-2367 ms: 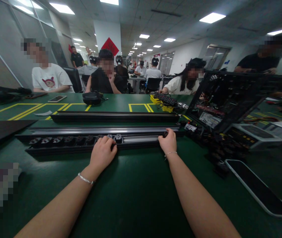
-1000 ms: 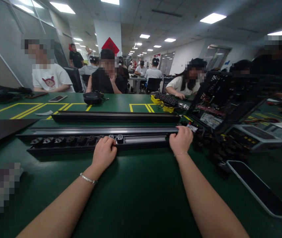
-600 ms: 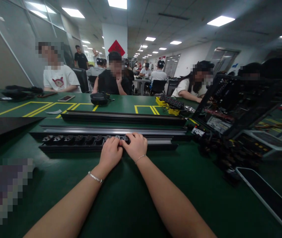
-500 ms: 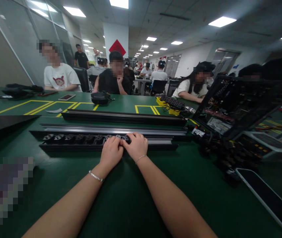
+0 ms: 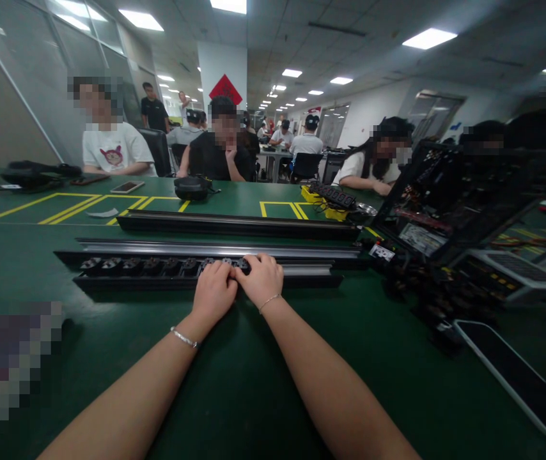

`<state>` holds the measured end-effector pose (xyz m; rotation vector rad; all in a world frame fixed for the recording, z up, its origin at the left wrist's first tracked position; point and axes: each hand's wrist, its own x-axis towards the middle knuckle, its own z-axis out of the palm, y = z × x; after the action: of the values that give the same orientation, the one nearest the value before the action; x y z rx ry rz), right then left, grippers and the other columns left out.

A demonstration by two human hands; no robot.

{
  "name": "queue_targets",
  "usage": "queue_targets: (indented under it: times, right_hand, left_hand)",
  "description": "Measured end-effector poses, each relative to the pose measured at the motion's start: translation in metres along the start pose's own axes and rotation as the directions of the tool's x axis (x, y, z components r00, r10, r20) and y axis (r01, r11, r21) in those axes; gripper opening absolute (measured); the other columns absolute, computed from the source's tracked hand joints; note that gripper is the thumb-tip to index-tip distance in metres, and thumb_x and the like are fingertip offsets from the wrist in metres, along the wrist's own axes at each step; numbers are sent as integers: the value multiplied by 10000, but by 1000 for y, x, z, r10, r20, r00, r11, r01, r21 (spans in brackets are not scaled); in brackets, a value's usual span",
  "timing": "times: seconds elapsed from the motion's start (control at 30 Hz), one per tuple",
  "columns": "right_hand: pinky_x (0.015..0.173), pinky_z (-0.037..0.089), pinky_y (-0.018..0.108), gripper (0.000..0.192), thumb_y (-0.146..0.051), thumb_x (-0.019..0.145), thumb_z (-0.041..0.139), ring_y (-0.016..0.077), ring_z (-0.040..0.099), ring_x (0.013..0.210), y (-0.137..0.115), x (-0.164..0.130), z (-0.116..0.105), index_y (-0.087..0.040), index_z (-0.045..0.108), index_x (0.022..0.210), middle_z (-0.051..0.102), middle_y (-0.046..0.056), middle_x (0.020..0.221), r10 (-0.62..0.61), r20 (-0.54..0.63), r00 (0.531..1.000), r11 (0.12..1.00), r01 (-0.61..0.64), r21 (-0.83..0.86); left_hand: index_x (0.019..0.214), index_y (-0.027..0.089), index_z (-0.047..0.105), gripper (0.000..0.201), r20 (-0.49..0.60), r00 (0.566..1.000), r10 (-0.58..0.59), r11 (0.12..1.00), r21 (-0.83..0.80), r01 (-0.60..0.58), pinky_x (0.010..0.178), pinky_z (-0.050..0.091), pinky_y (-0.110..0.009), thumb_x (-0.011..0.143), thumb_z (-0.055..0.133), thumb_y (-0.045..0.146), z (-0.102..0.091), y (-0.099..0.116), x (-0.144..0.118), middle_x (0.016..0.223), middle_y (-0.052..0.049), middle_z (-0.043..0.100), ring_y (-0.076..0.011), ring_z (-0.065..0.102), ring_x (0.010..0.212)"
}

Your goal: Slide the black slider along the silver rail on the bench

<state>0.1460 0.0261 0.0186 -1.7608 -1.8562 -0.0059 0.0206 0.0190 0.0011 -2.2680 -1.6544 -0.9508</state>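
A long black power strip [image 5: 133,273] with a row of socket modules lies across the green table [image 5: 254,383]. My left hand [image 5: 214,289] and my right hand [image 5: 262,278] rest side by side on its middle, fingers curled over the sockets and touching each other. To the right of my hands the strip shows a bare silver channel [image 5: 306,270]. What the fingertips grip is hidden.
Two more long rails [image 5: 234,225] lie behind the strip. An open black computer chassis [image 5: 450,198] with cables stands at the right, a flat dark panel [image 5: 517,377] in front of it. Several people sit across the table; a phone [image 5: 126,186] and black pouch [image 5: 191,187] lie there.
My right hand slid left from the strip's right end to join the left hand at the middle. The view shifted slightly left.
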Motion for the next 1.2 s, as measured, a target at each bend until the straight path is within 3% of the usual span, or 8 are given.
queue_targets:
  times: [0.77, 1.2]
  right_hand:
    - [845, 355, 360, 299, -386, 770, 513, 224, 478, 1019, 0, 4, -7, -241, 625, 1005, 593, 60, 1030, 30, 60, 998, 999, -29, -18]
    - [844, 345, 348, 221, -335, 750, 526, 216, 490, 993, 5, 4, -4, -204, 597, 912, 616, 61, 991, 27, 16, 1000, 1000, -27, -5]
  left_hand:
    - [702, 227, 440, 95, 8, 1000, 6, 1000, -18, -6, 737, 386, -343, 718, 450, 134, -1, 0, 0, 769, -38, 514, -210, 463, 776]
    - [696, 229, 438, 96, 14, 1000, 7, 1000, -22, -7, 731, 381, -341, 719, 450, 137, 0, -2, -1, 765, -32, 508, -205, 456, 765]
